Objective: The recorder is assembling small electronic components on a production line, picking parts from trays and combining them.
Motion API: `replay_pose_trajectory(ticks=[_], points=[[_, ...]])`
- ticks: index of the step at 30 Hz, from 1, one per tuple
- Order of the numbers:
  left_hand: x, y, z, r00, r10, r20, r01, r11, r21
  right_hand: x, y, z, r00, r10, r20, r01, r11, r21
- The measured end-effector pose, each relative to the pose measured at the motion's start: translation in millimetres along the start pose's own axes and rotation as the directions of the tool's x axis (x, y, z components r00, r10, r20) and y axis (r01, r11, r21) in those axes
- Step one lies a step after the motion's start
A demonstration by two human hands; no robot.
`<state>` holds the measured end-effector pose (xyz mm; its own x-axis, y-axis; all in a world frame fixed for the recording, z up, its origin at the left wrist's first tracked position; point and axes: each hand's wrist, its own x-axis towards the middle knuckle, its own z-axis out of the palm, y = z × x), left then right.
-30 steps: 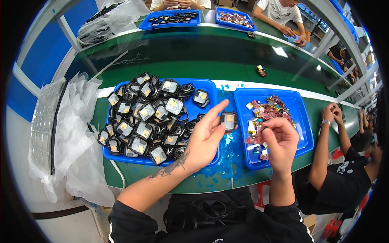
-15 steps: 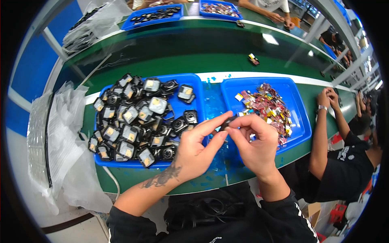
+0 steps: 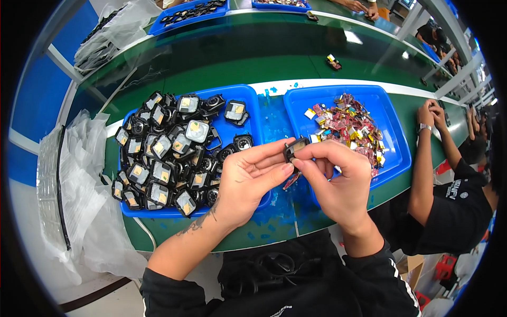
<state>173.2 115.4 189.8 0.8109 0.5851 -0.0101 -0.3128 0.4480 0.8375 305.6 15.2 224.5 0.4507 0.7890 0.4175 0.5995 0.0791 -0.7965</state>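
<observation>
Between my hands, above the gap separating two blue trays, is a small black watch case with a rounded square outline, tilted. The fingertips of my left hand pinch its left side. My right hand grips it from the right with thumb and index finger. A thin reddish piece shows just below my fingers; whether it is joined to the case cannot be seen. The left blue tray holds a heap of similar black watch cases. In the right blue tray lies a pile of small red, yellow and silver circuit boards.
Blue scraps lie on the green bench between the trays. A small part sits on the green belt beyond. Plastic sheeting hangs at the left. Co-workers' hands are at the right and far side. More blue trays stand across.
The watch case has been turned, so more of its face shows between my fingers. The reddish piece has come into sight below it. My view has shifted slightly.
</observation>
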Motion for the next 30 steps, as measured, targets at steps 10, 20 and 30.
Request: replay_pose_trajectory(ticks=[10,20,30], points=[[-1,-10,-2,0.997,0.055,0.063,-0.056,0.998,0.022,2,0,0,0.999,-0.043,-0.010,0.042,0.999,-0.006],[-5,-16,-1,0.990,0.093,0.101,-0.088,0.995,-0.052,3,-4,-8,0.995,-0.096,-0.025,0.094,0.993,-0.066],[-5,-15,-3,0.985,0.161,0.067,-0.166,0.983,0.073,6,10,-10,0.996,-0.084,0.026,0.086,0.992,-0.092]])
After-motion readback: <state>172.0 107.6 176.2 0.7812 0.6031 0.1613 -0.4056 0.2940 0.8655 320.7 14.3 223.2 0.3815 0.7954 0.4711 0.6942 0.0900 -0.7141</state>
